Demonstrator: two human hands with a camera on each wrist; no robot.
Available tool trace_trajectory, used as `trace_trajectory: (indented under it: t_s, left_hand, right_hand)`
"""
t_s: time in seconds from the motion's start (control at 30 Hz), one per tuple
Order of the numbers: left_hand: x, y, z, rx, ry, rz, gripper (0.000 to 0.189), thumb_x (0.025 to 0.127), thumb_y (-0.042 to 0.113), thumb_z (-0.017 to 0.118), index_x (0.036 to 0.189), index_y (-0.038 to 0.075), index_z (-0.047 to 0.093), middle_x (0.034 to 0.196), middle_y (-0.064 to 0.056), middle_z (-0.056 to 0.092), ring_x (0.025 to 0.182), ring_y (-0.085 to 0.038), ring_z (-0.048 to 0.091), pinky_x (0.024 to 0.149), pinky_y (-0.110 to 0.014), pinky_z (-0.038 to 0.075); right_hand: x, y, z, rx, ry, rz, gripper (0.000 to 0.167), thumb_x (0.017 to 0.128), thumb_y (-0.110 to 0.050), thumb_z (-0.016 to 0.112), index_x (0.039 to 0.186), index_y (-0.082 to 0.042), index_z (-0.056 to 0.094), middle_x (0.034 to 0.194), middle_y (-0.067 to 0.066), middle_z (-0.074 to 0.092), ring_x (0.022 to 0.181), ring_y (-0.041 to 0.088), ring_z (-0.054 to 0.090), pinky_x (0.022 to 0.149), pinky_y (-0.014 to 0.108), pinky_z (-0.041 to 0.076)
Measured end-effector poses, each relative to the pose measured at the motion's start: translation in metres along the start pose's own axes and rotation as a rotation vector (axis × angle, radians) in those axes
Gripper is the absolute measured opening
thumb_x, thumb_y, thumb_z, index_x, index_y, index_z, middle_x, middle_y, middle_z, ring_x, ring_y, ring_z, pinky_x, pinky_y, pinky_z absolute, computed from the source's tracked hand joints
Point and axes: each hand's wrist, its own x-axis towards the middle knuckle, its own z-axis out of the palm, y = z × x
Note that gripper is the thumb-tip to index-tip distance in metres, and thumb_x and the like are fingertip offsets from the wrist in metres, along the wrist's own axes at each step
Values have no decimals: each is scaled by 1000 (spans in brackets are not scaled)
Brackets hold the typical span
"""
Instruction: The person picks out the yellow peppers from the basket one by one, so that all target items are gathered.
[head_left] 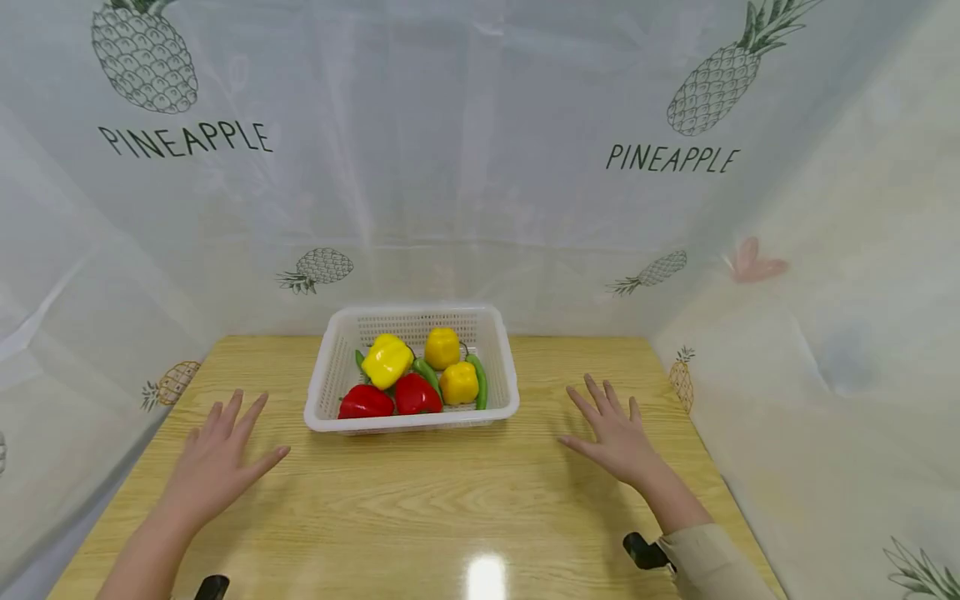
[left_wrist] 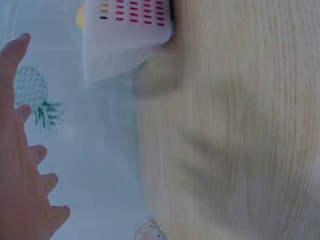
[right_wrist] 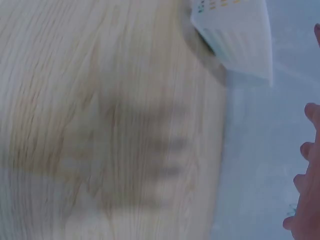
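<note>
— Is anything gripped?
— Nothing; on the left hand (head_left: pixel 213 468) and right hand (head_left: pixel 617 440), fingers are spread apart.
— And the white plastic basket (head_left: pixel 412 423)?
— Set at twelve o'clock on the wood-grain table (head_left: pixel 420 500). Yellow bell peppers (head_left: pixel 459 383), red bell peppers (head_left: pixel 417 395) and green chillies (head_left: pixel 482 385) are shown inside by the head view; its slotted outer wall (left_wrist: pixel 125 45), plainly, by the wrist views.

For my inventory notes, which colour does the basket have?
The basket is white; the head view shows it best.
</note>
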Motion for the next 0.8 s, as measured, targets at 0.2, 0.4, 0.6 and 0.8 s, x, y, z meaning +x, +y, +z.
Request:
trace_trajectory:
  t_s: [0.2, 0.4, 0.6, 0.8]
  left_hand:
    - [10, 10, 1, -29, -25, -1, 97, 88, 63, 58, 156, 12, 12, 156, -31, 8, 138, -57, 3, 95, -80, 11]
    - [21, 20, 5, -132, -59, -16, 108, 83, 65, 64, 156, 9, 8, 155, -32, 11, 136, -59, 13, 96, -78, 18]
    - [31, 28, 12, -333, -93, -63, 113, 81, 57, 73, 154, 1, 7, 150, -36, 18, 133, -57, 21, 97, -74, 26]
    - [37, 33, 20, -458, -117, -122, 108, 82, 48, 76, 151, -4, 10, 144, -39, 28, 126, -59, 33, 93, -71, 35]
  right_hand:
    - [12, -14, -2, 75, -10, -36, 83, 89, -59, 61, 154, -19, 28, 162, 13, 9, 146, 40, 3, 106, 70, -1]
    - [26, -27, -4, 151, -9, -72, 83, 87, -54, 67, 153, -19, 30, 161, 12, 12, 146, 38, 4, 109, 67, 1]
    - [42, -41, -2, 233, 20, -99, 85, 83, -54, 71, 150, -15, 36, 160, 11, 20, 145, 38, 12, 108, 68, 11]
    - [57, -58, 0, 311, 6, -102, 86, 80, -49, 76, 149, -15, 38, 158, 9, 25, 144, 35, 18, 106, 68, 21]
